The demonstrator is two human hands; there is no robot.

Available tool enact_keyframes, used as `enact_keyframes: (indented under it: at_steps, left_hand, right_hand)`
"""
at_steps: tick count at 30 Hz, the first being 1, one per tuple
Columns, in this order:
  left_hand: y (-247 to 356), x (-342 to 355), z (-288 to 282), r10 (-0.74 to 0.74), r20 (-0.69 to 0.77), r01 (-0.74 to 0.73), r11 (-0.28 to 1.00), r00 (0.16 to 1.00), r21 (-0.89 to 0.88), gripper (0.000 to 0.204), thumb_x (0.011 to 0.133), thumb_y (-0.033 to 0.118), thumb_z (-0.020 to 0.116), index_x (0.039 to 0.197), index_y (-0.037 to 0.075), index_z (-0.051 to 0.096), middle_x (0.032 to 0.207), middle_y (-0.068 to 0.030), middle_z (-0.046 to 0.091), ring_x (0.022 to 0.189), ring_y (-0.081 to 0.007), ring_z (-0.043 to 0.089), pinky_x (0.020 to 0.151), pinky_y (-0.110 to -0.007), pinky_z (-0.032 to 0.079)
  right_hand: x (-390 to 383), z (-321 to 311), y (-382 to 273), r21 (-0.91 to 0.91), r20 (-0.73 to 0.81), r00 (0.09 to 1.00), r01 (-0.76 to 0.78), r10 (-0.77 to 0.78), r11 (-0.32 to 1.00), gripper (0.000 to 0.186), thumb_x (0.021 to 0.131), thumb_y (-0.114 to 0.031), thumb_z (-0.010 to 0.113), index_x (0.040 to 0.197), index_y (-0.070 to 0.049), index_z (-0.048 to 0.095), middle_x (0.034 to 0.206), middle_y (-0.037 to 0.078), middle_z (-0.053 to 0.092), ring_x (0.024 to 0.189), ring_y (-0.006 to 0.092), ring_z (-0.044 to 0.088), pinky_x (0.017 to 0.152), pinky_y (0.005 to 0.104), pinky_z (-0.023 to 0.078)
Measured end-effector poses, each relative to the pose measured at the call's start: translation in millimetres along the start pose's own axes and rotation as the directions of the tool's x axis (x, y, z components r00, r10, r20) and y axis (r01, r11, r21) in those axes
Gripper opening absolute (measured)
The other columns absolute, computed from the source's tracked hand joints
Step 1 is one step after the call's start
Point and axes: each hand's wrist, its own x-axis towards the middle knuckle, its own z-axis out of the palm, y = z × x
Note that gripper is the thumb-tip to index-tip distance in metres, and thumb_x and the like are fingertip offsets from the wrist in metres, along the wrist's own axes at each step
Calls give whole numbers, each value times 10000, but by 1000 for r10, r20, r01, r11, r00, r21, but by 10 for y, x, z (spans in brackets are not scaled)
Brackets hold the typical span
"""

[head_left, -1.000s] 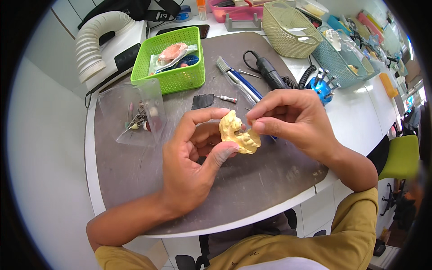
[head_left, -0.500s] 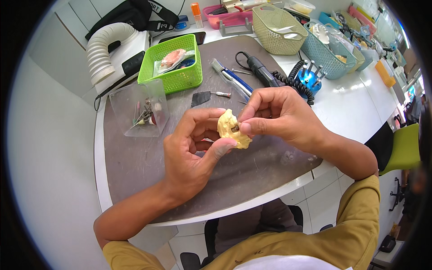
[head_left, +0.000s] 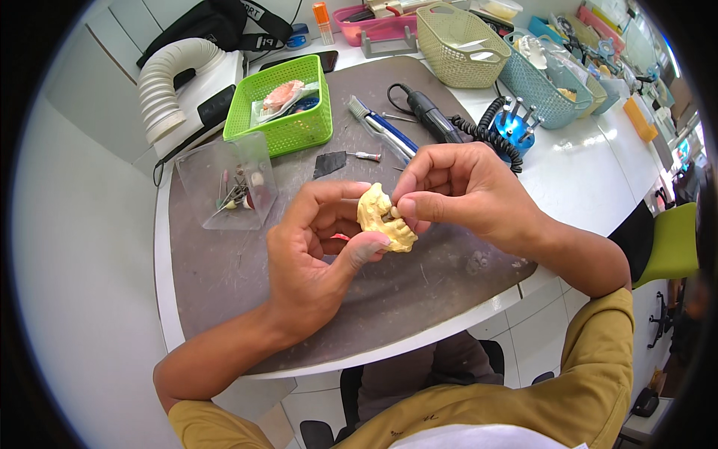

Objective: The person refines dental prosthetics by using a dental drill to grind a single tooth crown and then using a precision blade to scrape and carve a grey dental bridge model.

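A yellow plaster dental model (head_left: 372, 209) is held up over the bench mat, with a row of teeth showing along its lower right side. My left hand (head_left: 318, 254) grips it from the left, thumb below and index finger along the top. At the gap in the model's right side, my right hand (head_left: 456, 196) pinches a small pale tooth-like piece (head_left: 395, 212) between thumb and index finger. Its exact kind is partly hidden by the fingertips. Something pink shows behind the model, near my left fingers, too covered to name.
On the brown mat (head_left: 247, 299) lie a clear box of rotary burs (head_left: 238, 196), a green basket (head_left: 314, 120), a dark square (head_left: 330, 164), a small screwdriver-like tool (head_left: 365, 156), brushes (head_left: 383, 129) and a black handpiece (head_left: 434, 118). Right of it stands a blue bur holder (head_left: 514, 131).
The model has turned slightly, so its teeth face more into view. At the gap, where a dark piece showed, a pale one now shows at my right fingertips.
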Motion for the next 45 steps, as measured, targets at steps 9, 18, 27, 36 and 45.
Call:
enact_keyframes:
  at_steps: [9,18,27,36,45]
  left_hand:
    - [-3,-5,-1,8,-6,-8,1000,1000,1,396,867,76,679,1193,-26,477,968,-142,665,855,-164,667,706,-249,555]
    - [1,-7,-17,1,3,-1,1000,1000,-9,398,865,81,682,1191,-29,481,952,-147,668,835,-158,668,688,-240,554]
    - [3,-7,-4,5,11,-5,1000,1000,-17,393,856,84,695,1170,-27,487,939,-146,669,814,-151,669,683,-235,553]
    - [-35,-30,-21,41,14,-41,999,999,34,450,808,62,743,1168,-20,486,947,-136,665,845,-156,669,718,-248,553]
    - [4,-43,4,88,-36,-88,996,996,-1,499,797,60,752,1166,17,418,1076,-122,575,981,-176,636,816,-277,557]
  right_hand:
    - [6,-2,-25,-153,-51,998,-39,32,987,217,893,-201,664,910,15,653,802,28,657,706,40,586,619,182,454]
    - [16,-9,6,-226,-60,998,-43,30,973,240,859,-236,696,867,4,705,713,13,647,649,29,557,568,179,418]
    - [-10,-15,-13,-237,-45,997,-76,67,969,211,859,-193,707,882,16,695,762,26,665,664,37,582,603,171,471]
    - [-55,31,74,-381,-47,983,146,-177,913,203,836,-213,720,882,-15,716,717,-8,654,643,18,548,550,179,408]
    - [-49,51,48,-587,9,894,367,-447,722,300,780,-246,768,1008,-67,694,901,28,664,762,108,605,596,248,470]
